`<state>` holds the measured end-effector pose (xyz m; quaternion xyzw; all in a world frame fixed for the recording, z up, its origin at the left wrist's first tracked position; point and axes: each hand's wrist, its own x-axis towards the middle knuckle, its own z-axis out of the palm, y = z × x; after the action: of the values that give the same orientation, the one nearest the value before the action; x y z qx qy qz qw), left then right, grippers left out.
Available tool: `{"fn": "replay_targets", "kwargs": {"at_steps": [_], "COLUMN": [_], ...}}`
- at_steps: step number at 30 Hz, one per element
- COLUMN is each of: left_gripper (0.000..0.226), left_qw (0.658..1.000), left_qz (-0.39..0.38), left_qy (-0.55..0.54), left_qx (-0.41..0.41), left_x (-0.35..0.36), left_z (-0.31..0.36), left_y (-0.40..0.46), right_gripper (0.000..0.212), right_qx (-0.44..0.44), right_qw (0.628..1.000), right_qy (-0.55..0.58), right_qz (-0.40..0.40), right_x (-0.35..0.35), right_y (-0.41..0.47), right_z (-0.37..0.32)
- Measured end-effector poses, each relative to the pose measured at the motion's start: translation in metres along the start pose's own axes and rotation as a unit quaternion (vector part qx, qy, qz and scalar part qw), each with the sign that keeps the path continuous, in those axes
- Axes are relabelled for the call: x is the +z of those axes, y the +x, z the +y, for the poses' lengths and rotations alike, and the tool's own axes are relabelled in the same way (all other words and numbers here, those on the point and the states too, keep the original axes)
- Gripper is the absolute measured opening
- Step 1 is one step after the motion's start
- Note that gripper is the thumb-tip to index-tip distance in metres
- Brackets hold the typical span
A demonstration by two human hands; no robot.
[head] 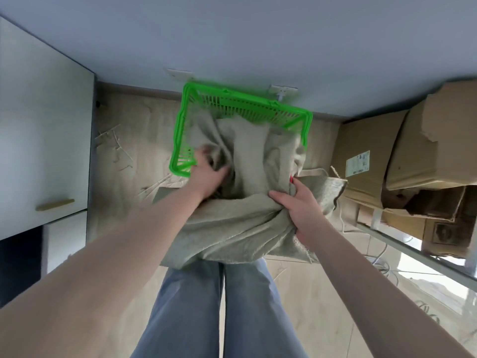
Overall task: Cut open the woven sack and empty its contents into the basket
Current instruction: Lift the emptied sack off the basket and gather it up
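The woven sack (247,182) hangs bunched over the green plastic basket (247,107) on the floor, its lower end sagging inside: I judge I am at the emptying step. My left hand (209,174) clutches folds by the basket's near corner; my right hand (299,205) grips gathered cloth. Next, lift and shake. Cardboard boxes (413,156) stand nearby.

basket (180,130) on floor (124,140), against wall (258,34) | sack (247,161) draped over near rim of basket, far end inside it | left hand (206,174) on sack at near-left corner of basket | right hand (300,208) on sack, right of basket | cabinet (44,140) at left | cardboard boxes (413,156) at right
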<state>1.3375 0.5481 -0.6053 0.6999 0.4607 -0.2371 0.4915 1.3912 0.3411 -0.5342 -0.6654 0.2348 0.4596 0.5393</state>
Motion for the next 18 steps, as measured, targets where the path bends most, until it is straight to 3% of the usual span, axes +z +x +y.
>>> {"fn": "replay_targets", "kwargs": {"at_steps": [2, 3, 5, 7, 9, 11, 12, 15, 16, 17, 18], "left_gripper": [0.106, 0.117, 0.120, 0.097, 0.080, 0.085, 0.090, 0.098, 0.096, 0.092, 0.091], "left_qw": [0.982, 0.971, 0.983, 0.996, 0.986, 0.956, 0.957, 0.984, 0.983, 0.984, 0.982], "left_qz": [0.097, 0.124, 0.059, -0.002, 0.054, 0.147, 0.146, -0.083, -0.097, -0.053, 0.040], "left_qy": [-0.072, -0.078, -0.096, -0.079, -0.154, -0.247, -0.242, -0.159, -0.157, -0.168, -0.175], "left_qx": [-0.146, -0.187, -0.146, -0.041, -0.015, -0.055, -0.070, -0.003, -0.010, -0.030, -0.057], "left_x": [-0.025, -0.032, -0.027, -0.009, -0.017, -0.033, -0.035, -0.010, -0.008, -0.012, -0.019], "left_z": [-0.007, -0.008, 0.000, 0.006, 0.005, -0.002, -0.004, 0.005, 0.006, 0.009, 0.011], "left_y": [0.018, 0.023, 0.019, 0.010, 0.015, 0.025, 0.026, 0.011, 0.014, 0.019, 0.023], "right_gripper": [0.040, 0.038, 0.028, 0.027, 0.027, 0.027, 0.027, 0.032, 0.032, 0.032, 0.031], "right_qx": [0.000, 0.002, 0.018, 0.051, 0.080, 0.098, 0.103, 0.103, 0.109, 0.116, 0.122], "right_qw": [0.999, 1.000, 0.997, 0.989, 0.988, 0.992, 0.992, 0.991, 0.990, 0.989, 0.989], "right_qy": [0.004, 0.006, -0.002, -0.028, -0.023, -0.014, -0.022, -0.015, -0.006, 0.001, 0.002], "right_qz": [-0.044, -0.017, 0.077, 0.132, 0.127, 0.085, 0.068, 0.084, 0.092, 0.093, 0.089], "right_x": [-0.001, -0.001, 0.000, 0.000, -0.005, -0.010, -0.009, -0.001, -0.001, -0.001, -0.003], "right_y": [-0.002, -0.001, 0.004, 0.009, 0.010, 0.007, 0.005, 0.004, 0.003, 0.002, 0.002], "right_z": [0.000, 0.000, 0.000, 0.000, -0.002, -0.005, -0.007, -0.006, -0.006, -0.006, -0.006]}}
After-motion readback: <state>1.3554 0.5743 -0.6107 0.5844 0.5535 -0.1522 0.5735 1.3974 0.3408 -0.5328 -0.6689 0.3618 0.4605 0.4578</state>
